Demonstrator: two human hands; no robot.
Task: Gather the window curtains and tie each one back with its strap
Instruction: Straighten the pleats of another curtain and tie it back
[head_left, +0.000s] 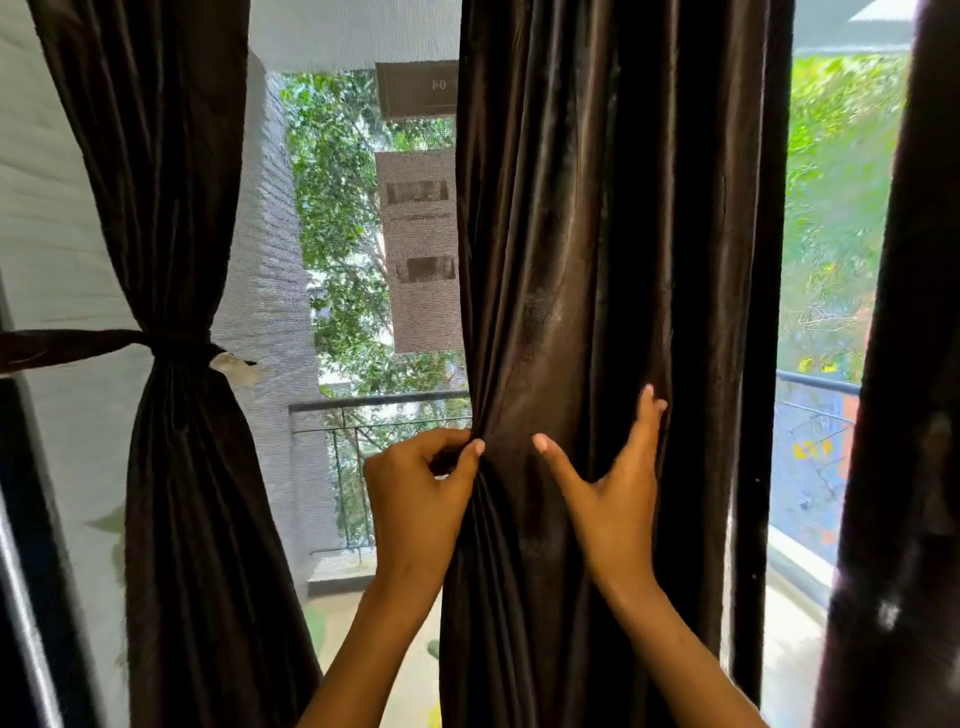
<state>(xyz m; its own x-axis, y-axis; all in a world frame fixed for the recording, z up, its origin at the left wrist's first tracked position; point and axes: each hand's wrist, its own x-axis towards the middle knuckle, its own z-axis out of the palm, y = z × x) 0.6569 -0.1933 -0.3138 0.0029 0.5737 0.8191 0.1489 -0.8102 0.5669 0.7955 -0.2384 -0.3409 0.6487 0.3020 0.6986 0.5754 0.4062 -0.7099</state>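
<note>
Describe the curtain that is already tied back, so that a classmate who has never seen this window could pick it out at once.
Start at the window with green trees behind it and look to its left side. There hangs a dark brown curtain, left of the middle curtain that both hands are gathering. Only this one is pinched into a narrow waist by a strap; its neighbours hang loose.

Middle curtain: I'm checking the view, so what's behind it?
Beside the middle curtain, trees, a balcony railing and a building show; directly behind it is hidden.
</note>
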